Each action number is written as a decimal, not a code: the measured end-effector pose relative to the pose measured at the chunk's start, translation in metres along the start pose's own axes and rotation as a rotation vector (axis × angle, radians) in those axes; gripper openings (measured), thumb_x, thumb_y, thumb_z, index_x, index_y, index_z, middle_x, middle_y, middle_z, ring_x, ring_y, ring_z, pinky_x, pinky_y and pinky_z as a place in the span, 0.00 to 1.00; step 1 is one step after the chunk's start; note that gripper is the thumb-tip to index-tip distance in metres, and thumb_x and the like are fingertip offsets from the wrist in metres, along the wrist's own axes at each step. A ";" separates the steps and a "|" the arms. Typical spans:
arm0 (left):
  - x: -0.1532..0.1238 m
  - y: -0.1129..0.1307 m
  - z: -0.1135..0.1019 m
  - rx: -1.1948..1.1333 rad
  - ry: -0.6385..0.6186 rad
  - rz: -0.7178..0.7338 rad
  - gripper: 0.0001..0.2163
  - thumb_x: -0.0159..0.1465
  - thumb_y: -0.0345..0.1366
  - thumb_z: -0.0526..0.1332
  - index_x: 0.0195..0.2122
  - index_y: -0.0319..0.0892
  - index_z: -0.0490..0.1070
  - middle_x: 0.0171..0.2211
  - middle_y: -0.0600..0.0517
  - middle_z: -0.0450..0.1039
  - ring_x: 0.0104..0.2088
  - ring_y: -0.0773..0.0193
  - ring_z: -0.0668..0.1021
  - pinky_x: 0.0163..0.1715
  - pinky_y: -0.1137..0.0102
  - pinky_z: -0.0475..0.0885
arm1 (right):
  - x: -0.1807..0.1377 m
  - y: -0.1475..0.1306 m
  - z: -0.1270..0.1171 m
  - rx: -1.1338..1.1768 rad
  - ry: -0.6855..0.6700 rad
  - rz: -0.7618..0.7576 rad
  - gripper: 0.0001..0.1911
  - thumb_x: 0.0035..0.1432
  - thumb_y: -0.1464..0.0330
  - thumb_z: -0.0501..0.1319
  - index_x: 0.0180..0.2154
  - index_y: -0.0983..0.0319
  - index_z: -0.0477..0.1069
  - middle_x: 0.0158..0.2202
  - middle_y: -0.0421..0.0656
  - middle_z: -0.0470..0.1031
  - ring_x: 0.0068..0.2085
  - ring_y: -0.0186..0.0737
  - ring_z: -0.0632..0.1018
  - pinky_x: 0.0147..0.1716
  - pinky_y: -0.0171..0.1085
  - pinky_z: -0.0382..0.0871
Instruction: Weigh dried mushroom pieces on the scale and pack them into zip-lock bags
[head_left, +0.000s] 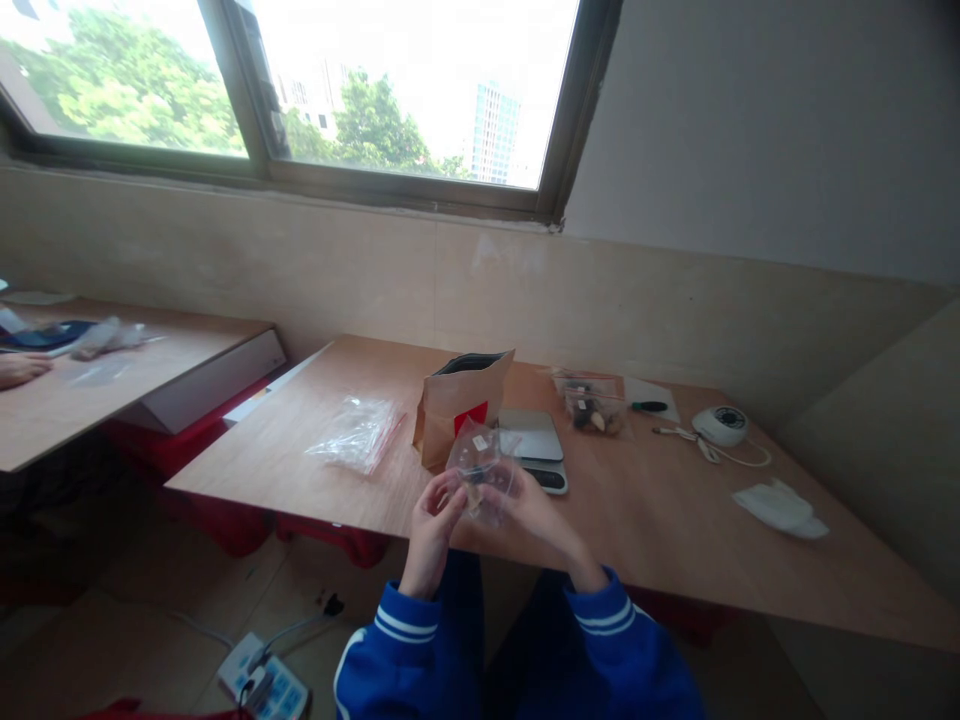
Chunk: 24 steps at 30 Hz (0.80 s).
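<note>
Our left hand [435,507] and right hand [534,508] both pinch a clear plastic bag [471,448] near the front edge of the desk [637,520], in front of the brown paper bag [441,420] and the scale [531,436]. We judge it light, limp and slick, so its film will probably crumple or slide under a loose hold; the small contents, too blurred to name, may shift. We would grip it by the side edges, firmly, without squeezing what lies inside.
</note>
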<state>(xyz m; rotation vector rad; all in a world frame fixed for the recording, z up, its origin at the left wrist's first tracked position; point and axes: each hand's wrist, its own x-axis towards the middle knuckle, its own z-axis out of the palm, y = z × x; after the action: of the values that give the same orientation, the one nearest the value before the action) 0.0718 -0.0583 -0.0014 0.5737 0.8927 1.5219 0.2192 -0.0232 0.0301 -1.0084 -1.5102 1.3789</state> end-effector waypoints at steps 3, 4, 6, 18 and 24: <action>0.002 -0.007 -0.001 0.052 0.014 0.079 0.17 0.50 0.35 0.70 0.41 0.40 0.74 0.39 0.49 0.77 0.42 0.60 0.78 0.44 0.68 0.70 | -0.001 -0.002 0.001 0.009 -0.004 0.017 0.22 0.47 0.57 0.68 0.43 0.58 0.70 0.43 0.44 0.76 0.46 0.45 0.76 0.48 0.45 0.69; 0.002 -0.009 -0.002 0.068 0.016 0.101 0.16 0.50 0.35 0.70 0.40 0.40 0.74 0.38 0.49 0.77 0.42 0.60 0.77 0.44 0.69 0.70 | -0.001 -0.003 0.001 0.010 0.010 0.018 0.22 0.46 0.57 0.69 0.42 0.58 0.70 0.42 0.44 0.76 0.45 0.45 0.76 0.47 0.45 0.69; 0.003 -0.011 -0.002 0.095 0.021 0.132 0.15 0.50 0.35 0.70 0.39 0.40 0.74 0.35 0.51 0.77 0.40 0.61 0.77 0.43 0.69 0.70 | -0.002 -0.003 0.000 0.029 0.030 0.019 0.22 0.44 0.57 0.70 0.40 0.58 0.70 0.40 0.43 0.76 0.44 0.44 0.77 0.46 0.44 0.69; 0.000 -0.010 -0.001 0.161 0.019 0.161 0.11 0.51 0.38 0.69 0.32 0.40 0.72 0.28 0.55 0.72 0.31 0.67 0.73 0.34 0.73 0.67 | -0.004 -0.009 0.004 0.121 -0.011 0.040 0.21 0.45 0.59 0.71 0.41 0.59 0.72 0.43 0.44 0.76 0.46 0.46 0.76 0.49 0.45 0.68; 0.001 -0.006 -0.007 0.090 0.039 0.096 0.12 0.51 0.38 0.70 0.34 0.41 0.73 0.30 0.55 0.73 0.32 0.68 0.75 0.34 0.74 0.68 | -0.003 -0.008 -0.007 0.181 0.045 0.060 0.22 0.42 0.62 0.72 0.41 0.60 0.72 0.41 0.44 0.77 0.44 0.46 0.77 0.49 0.46 0.68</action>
<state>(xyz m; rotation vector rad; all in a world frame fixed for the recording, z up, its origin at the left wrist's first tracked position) 0.0696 -0.0586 -0.0100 0.6618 0.9792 1.5899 0.2263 -0.0242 0.0378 -0.9708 -1.3057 1.4962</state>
